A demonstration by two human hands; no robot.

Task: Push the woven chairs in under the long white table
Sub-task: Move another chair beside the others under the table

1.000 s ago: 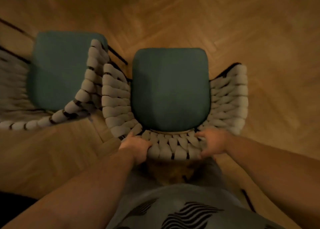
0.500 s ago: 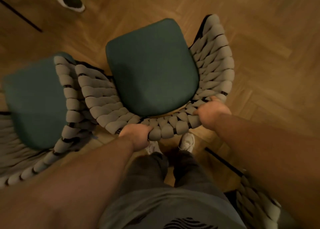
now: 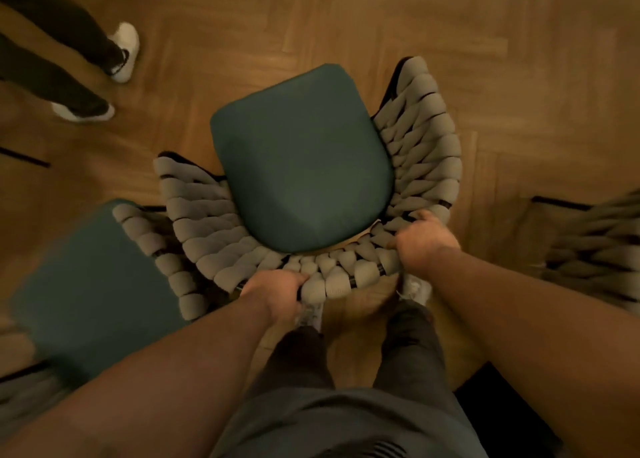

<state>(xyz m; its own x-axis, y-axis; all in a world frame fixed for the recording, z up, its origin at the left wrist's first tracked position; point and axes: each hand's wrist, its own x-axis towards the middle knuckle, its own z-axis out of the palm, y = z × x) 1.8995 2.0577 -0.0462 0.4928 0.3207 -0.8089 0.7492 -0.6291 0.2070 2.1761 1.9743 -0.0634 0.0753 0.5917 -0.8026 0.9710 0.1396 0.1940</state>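
Observation:
A woven chair (image 3: 301,160) with a dark green seat cushion and thick grey rope back stands on the wooden floor right in front of me, seen from above. My left hand (image 3: 277,295) grips the top of its woven backrest at the lower left. My right hand (image 3: 420,241) grips the same backrest rim at the right. A second woven chair (image 3: 86,284) with a green seat stands close at the left, its back almost touching the first. The long white table is out of view.
Another person's dark trouser legs and white shoes (image 3: 126,51) stand at the upper left. Part of a third woven chair (image 3: 595,246) shows blurred at the right edge. My own legs and white shoes are just behind the chair. Herringbone floor (image 3: 519,59) lies open ahead and right.
The gripped chair has turned and shifted away from the left chair, its seat now pointing up and slightly left. The view swung, bringing the other person's legs and a right-hand chair into sight.

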